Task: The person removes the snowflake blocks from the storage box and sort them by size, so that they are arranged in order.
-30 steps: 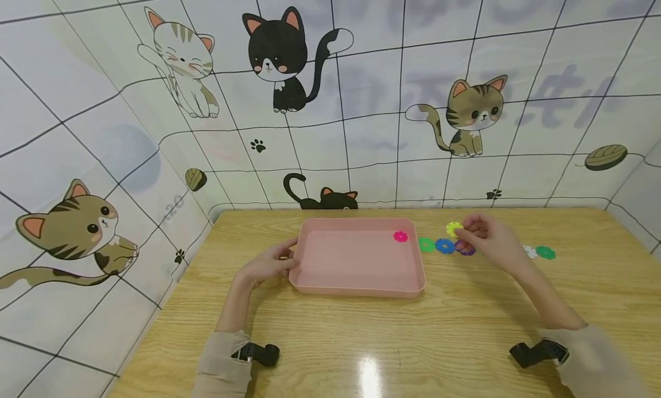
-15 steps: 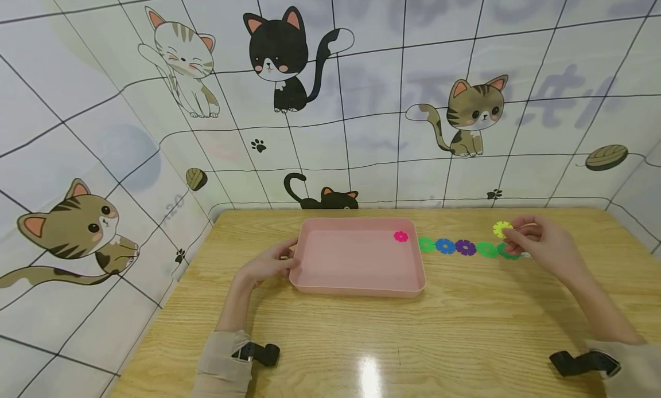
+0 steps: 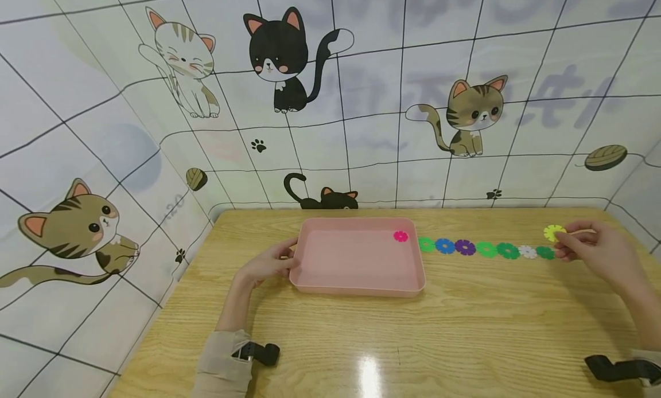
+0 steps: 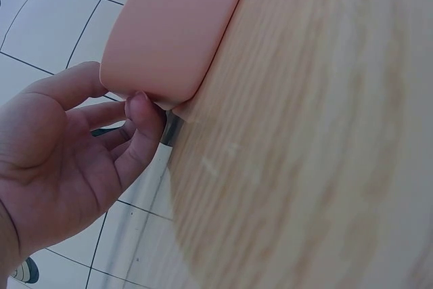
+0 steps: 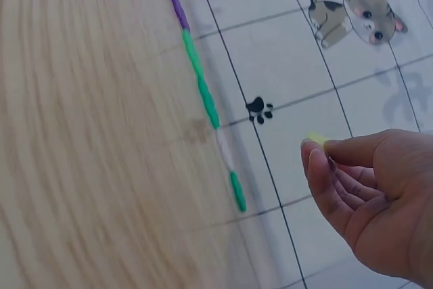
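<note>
A light wooden table (image 3: 413, 340) with a visible grain and a glossy reflection near its front edge stands in a corner, closed in on three sides by pale walls (image 3: 403, 100) marked with a dark grid and printed with cartoon cats, paw prints and yarn balls. On the table lies a shallow pink tray (image 3: 356, 283), and a pink flower-shaped disc (image 3: 400, 236) sits in its far right corner. The left hand (image 3: 268, 264) rests against the tray's left rim, thumb on top and fingertips curled under the edge. Right of the tray a row of flower discs (image 3: 485, 249), green, blue, purple, green, green, white and green, runs across the tabletop, each just beside the next. Past the row's right end, the right hand (image 3: 594, 250) pinches a yellow flower disc (image 3: 553, 233) between thumb and fingertips, raised above the wood.
</note>
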Tool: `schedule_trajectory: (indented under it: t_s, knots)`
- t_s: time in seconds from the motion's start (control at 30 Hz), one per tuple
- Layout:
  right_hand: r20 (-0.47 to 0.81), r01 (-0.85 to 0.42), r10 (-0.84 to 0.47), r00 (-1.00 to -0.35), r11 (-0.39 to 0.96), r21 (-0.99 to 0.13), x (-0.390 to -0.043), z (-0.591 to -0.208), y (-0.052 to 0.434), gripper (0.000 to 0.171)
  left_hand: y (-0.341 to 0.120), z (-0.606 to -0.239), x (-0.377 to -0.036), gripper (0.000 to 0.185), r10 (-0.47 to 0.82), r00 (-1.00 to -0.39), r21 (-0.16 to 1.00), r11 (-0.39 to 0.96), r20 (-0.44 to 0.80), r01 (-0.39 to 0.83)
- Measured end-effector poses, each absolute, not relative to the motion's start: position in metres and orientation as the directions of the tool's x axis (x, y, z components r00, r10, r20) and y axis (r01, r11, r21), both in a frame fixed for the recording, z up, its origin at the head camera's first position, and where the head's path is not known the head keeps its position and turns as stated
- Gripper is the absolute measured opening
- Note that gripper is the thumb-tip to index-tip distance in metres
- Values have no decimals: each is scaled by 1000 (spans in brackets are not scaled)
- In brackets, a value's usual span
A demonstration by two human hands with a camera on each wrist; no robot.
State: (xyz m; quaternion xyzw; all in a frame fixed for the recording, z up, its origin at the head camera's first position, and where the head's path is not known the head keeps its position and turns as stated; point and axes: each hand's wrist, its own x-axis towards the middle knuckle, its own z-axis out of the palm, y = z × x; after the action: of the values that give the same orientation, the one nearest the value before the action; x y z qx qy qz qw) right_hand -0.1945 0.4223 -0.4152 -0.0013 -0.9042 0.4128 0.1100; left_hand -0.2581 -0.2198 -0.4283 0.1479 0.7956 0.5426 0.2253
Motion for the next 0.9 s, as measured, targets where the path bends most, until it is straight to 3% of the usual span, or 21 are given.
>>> schedule_trajectory:
  t_s: [0.37, 0.9]
  knots:
    - [81, 74, 174, -981, 734, -675, -196, -443, 456, 39, -219, -428, -258, 69, 474, -856, 928, 371, -206, -17]
    - [-29, 177, 218, -975, 700, -691, -205, -458, 472, 41, -219, -427, -257, 70, 479, -854, 932, 362, -204, -19]
